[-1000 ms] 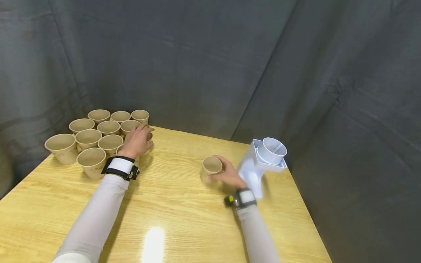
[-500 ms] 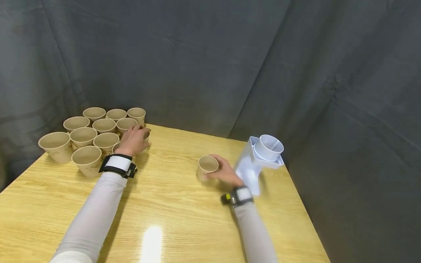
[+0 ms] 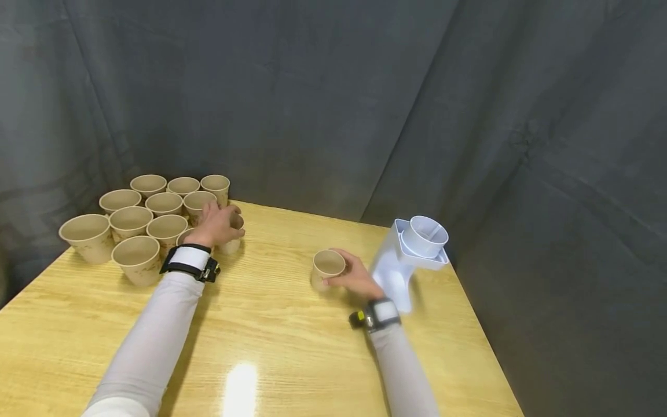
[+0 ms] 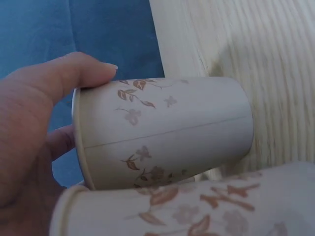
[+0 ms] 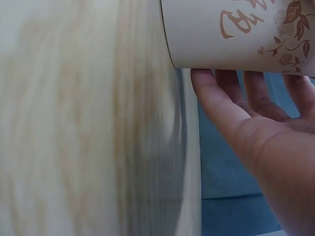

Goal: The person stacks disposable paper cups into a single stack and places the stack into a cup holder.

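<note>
My left hand (image 3: 215, 225) grips a beige paper cup (image 4: 162, 130) near its rim, the thumb on one side and the other fingers partly hidden behind. Printed brown leaves and flowers show on its wall. Close beside it lies the side of another paper cup (image 4: 197, 214) in the left wrist view. Toward the middle of the table, my right hand (image 3: 355, 277) holds a paper cup (image 3: 325, 277) upright between thumb and fingers. In the right wrist view that hand (image 5: 261, 128) is below the printed cup (image 5: 236, 37), whose base is close to the table.
Several upright paper cups (image 3: 136, 260) stand in rows at the table's left. A white plastic stand (image 3: 394, 275) with a round ring (image 3: 424, 237) on top is just right of my right hand. Dark cloth (image 3: 292, 104) hangs behind the wooden table (image 3: 281, 359).
My left hand and its cup have shifted slightly right, away from the cup rows, and more of that cup shows. The right hand keeps holding its cup, nearly still. The view has moved slightly.
</note>
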`<state>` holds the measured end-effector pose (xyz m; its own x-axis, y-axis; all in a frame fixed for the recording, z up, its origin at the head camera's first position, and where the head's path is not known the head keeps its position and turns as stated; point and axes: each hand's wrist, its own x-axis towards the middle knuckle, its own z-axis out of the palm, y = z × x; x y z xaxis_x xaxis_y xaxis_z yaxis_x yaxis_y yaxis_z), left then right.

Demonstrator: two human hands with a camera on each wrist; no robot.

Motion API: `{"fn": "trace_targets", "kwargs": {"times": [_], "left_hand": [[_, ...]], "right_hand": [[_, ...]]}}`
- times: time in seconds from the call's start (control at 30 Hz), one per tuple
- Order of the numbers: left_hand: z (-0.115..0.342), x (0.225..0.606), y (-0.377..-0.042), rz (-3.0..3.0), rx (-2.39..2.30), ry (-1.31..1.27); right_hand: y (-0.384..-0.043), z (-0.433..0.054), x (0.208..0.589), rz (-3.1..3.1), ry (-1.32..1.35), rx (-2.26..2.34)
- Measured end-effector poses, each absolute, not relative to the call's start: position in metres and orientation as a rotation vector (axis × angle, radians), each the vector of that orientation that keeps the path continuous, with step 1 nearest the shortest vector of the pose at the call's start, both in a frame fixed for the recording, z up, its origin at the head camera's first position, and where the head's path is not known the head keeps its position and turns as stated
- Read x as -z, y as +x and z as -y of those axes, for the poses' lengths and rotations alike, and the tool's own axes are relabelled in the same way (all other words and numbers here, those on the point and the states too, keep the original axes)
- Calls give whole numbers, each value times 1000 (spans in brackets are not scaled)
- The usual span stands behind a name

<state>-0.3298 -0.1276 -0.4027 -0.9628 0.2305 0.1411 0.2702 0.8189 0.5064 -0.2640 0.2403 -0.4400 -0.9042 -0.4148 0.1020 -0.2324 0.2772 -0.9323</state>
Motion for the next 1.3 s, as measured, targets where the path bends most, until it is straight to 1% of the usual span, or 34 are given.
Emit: {"fn": "trace_targets", "kwargs": {"times": [0.17,0.43,0.7,1.0,1.3], "left_hand": [[119,407,-327,2885,935,-419],[88,409,-320,2727,1117,-436],[67,398,-304,2602,1234,-457],[51,390,-293,2487,1356,-562],[38,377,-287,2429,1360,-698]], "right_hand": [[-260,-242,442,-2354,-565,1674],[-254,-245,446,-2367,-549,1637],[-256,-241,448,-2367,-572,1603],[-258,-239,446,-2357,-561,1611],[-260,-237,441,-2369,-569,1616]]}}
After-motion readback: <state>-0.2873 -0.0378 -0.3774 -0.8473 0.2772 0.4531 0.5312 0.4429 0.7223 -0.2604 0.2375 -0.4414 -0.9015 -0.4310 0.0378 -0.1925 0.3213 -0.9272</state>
